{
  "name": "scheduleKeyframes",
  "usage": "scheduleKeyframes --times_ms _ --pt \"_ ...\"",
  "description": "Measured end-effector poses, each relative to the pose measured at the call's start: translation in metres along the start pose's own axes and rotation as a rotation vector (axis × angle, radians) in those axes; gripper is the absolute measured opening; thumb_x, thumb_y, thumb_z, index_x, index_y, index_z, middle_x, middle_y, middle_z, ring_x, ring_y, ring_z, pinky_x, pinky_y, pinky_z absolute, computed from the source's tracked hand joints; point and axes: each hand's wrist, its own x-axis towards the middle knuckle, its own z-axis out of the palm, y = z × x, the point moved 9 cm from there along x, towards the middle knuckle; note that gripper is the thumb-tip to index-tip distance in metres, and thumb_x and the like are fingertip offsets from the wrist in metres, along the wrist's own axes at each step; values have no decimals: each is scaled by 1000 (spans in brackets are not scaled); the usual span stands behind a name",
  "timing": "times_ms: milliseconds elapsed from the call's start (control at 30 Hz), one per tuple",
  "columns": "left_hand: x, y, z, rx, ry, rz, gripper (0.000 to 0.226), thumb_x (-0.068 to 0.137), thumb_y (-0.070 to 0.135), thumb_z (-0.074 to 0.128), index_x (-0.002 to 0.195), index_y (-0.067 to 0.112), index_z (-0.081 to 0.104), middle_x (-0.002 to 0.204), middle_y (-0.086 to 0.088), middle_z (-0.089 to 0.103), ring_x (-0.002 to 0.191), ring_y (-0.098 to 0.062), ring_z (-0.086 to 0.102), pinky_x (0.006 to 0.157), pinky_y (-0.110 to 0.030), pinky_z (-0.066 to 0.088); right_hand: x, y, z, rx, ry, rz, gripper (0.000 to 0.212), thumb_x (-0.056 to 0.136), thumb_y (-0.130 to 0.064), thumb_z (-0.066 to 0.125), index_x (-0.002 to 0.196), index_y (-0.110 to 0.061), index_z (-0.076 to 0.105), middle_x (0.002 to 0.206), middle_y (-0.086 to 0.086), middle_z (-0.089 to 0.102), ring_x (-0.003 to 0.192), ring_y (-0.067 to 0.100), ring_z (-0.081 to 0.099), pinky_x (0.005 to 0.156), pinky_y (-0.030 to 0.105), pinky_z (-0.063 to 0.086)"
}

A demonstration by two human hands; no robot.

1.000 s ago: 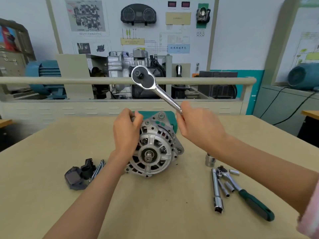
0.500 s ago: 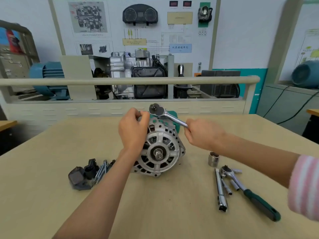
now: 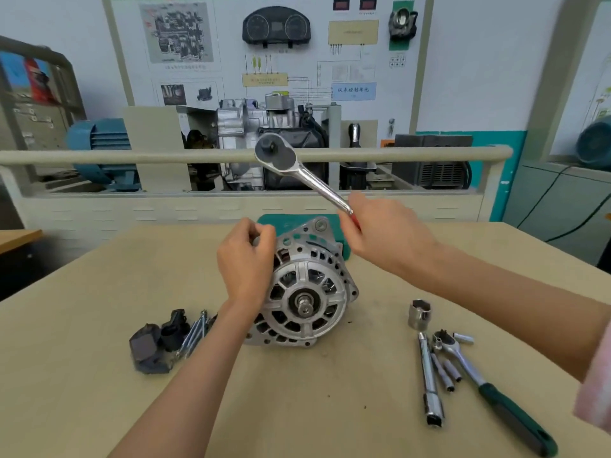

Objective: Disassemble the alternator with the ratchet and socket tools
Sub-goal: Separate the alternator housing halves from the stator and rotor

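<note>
Alternator (image 3: 305,292) stood on edge on the tan worktop (image 3: 330,408), pulley-shaft face toward the camera, roughly mid-worktop. Left hand (image 3: 246,259) sat at the alternator's upper-left rim, fingers curled in a pinch there; what the fingertips held could not be made out. Right hand (image 3: 385,231) was up and to the right of the alternator, clamped round the handle of a chrome ratchet (image 3: 299,171). Ratchet head was raised well above the alternator, off it, shaft slanting down-right into the fist. The two hands were apart, one either side of the alternator's top.

A green tool case (image 3: 284,223) lay just behind the alternator. Left of the alternator: a dark plastic cover piece (image 3: 155,345) and a bundle of long bolts (image 3: 195,332) touching it. Right of the alternator: a large loose socket (image 3: 419,314) standing upright, and nearer the camera an extension bar (image 3: 429,381), a few small sockets (image 3: 446,373) and a second ratchet with a green handle (image 3: 496,395), all lying flat, close together. One small socket (image 3: 463,338) lay just beside that ratchet's head.
</note>
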Motion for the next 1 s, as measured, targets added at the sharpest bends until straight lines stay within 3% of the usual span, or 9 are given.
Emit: scheduleKeyframes --times_ms 67,200,300,400,533,733,867,933,1000 --pt "0 -4 -7 -21 23 1 30 76 17 46 52 27 31 45 12 28 44 -1 33 43 -12 27 -5 2 -1 46 51 8 19 96 -28 41 82 -16 38 52 -5 41 41 13 38 40 25 19" --pt "-1 0 -10 15 18 36 37 79 11 48 52 27 29 46 13 27 44 -1 33 43 -12 26 -10 22 41 -184 -398 78 17 97 -27 35 89 -15 43 77 6 54 62 23 44 54 28 33" --pt "-1 9 -3 32 -7 106 33 78 15 45 53 28 28 46 13 28 46 -4 35 43 -13 26 23 17 13 -155 -212 26 23 96 -31 37 82 -14 43 60 -2 39 51 17 40 44 26 25" --pt "-2 1 -7 -1 11 92 29 77 20 43 52 27 29 45 13 27 45 -6 34 42 -14 25 10 13 -5 102 53 38 23 96 -32 39 82 -15 43 54 -2 44 44 15 42 40 27 25" --pt "-2 4 -12 40 14 92 31 77 18 43 52 26 26 45 12 25 45 -6 34 43 -16 23 -18 14 43 -203 -413 43 23 98 -29 34 98 -12 48 80 5 57 64 23 47 56 30 35" --pt "-5 1 -10 15 10 103 32 77 15 45 52 26 28 45 12 27 44 -7 32 41 -15 22 5 16 -5 99 48 59 21 97 -30 39 85 -14 44 56 -1 46 46 18 46 40 29 31" --pt "-5 4 -10 12 10 81 38 78 9 48 52 26 27 45 12 26 44 -5 31 41 -15 22 -21 24 40 -185 -412 47 27 98 -30 35 93 -9 51 64 -2 40 60 19 45 46 29 29" --pt "-6 7 -4 16 6 92 37 77 10 48 52 27 26 45 13 26 45 -6 32 42 -15 22 5 26 19 -129 -274 39 26 98 -34 35 82 -15 45 63 -1 40 53 15 40 43 27 23" --pt "-5 2 -3 14 7 85 34 76 12 47 52 26 27 45 12 26 45 -7 31 42 -16 21 17 20 -9 40 28 33 27 97 -35 39 77 -17 41 56 -2 42 46 11 38 41 25 20"
